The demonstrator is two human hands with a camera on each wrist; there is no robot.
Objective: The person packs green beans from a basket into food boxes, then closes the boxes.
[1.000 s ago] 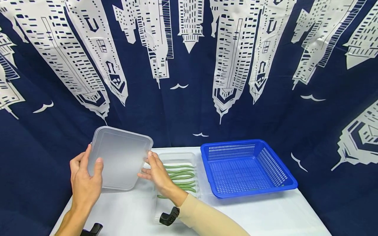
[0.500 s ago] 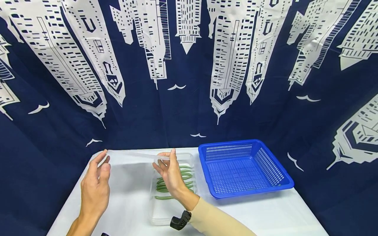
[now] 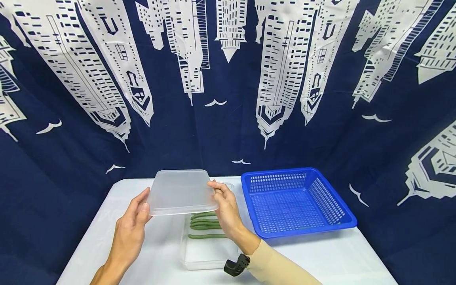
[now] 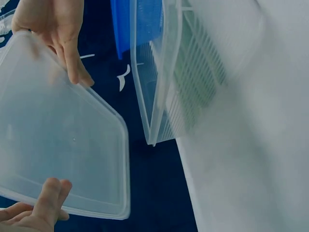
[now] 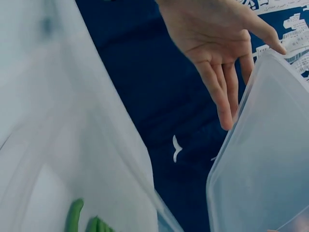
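Note:
Both hands hold a translucent plastic lid [image 3: 181, 192] roughly level, raised over the table. The left hand [image 3: 130, 229] has its thumb and fingers at the lid's left near corner. On the opposite side, the right hand [image 3: 229, 209] grips the edge between thumb and fingers. Below the lid stands a clear plastic food container [image 3: 210, 264] with several long green beans [image 3: 206, 236] laid side by side; the lid and right hand hide its far part. In the left wrist view, the lid [image 4: 72, 140] spans between the right hand [image 4: 53, 29] and the left fingertips [image 4: 50, 193].
To the right of the container, a blue plastic basket [image 3: 292, 209] with slotted walls stands on the white-covered table [image 3: 149, 261]. Behind the table hangs a navy curtain [image 3: 213, 138] printed with white buildings and birds.
The lid has gone from steeply tilted, through edge-on, to nearly level, and has moved right to overlap the container in the head view. Both hands have shifted right with it.

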